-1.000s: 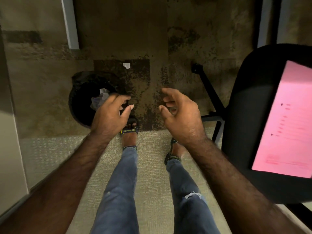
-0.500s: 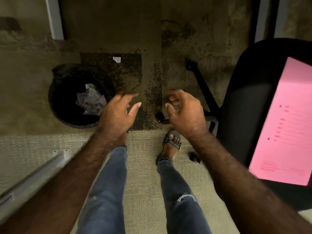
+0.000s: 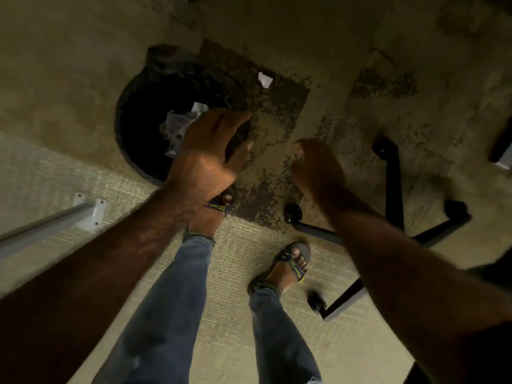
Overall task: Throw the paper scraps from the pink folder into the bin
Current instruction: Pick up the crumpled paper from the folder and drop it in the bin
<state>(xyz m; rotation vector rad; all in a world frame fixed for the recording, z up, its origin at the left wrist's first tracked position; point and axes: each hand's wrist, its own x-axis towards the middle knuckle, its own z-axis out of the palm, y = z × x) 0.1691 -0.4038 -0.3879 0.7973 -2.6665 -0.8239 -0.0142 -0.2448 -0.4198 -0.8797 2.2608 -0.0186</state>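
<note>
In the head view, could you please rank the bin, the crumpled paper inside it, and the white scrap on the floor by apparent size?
1. bin, clearly largest.
2. crumpled paper, partly hidden behind the left hand, so only its visible part counts.
3. white scrap, smallest.

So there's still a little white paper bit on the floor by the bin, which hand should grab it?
Probably the left hand. It hangs over the bin's near edge with fingers spread and empty, and they point toward the white scrap lying just past the rim. The right hand is also empty but sits farther off to the side.
</note>
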